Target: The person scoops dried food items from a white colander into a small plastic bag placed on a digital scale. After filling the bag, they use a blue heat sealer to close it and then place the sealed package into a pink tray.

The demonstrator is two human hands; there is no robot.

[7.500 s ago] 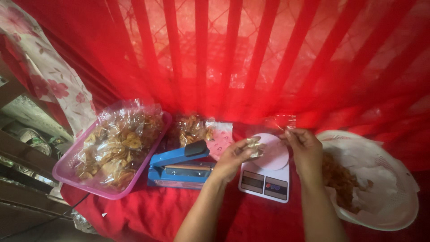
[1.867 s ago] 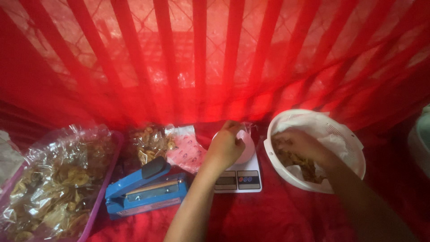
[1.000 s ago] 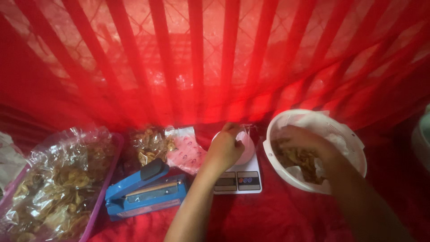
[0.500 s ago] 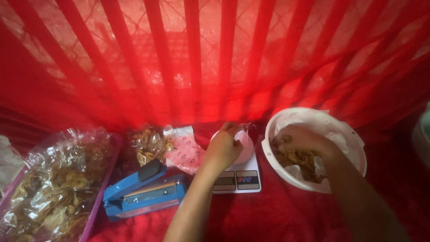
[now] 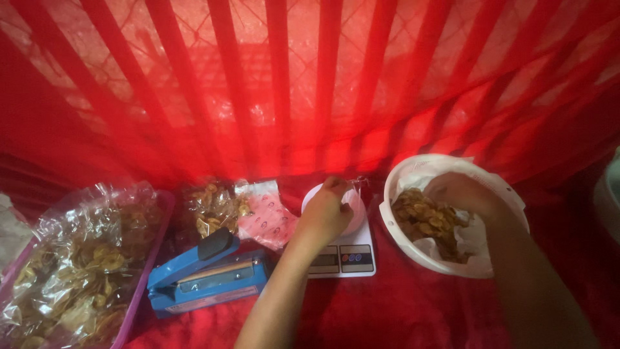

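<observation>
Just right of the frame's centre, the left hand (image 5: 326, 213) rested over the round pan of a small white kitchen scale (image 5: 341, 249), its fingers pinched on the mouth of a small clear plastic bag (image 5: 354, 189) that stood on the pan; the bag was thin and glare made its outline hard to follow. To the right of the scale, close beside it but apart, sat a white bowl (image 5: 413, 249) lined with pale plastic and heaped with golden fried chips (image 5: 426, 216). The right hand (image 5: 462, 192) was down inside that bowl, curled over the chips at its upper right; whether it had closed on any could not be told. So the bag's mouth lay to the left of the right hand, across the bowl's near rim. Left of the scale on the red-draped desk (image 5: 400, 310) lay a blue bag sealer (image 5: 206, 278), its long axis running left to right, with filled packets (image 5: 213, 205) behind it and a purple tray (image 5: 139, 291) of bagged chips at lower left.
</observation>
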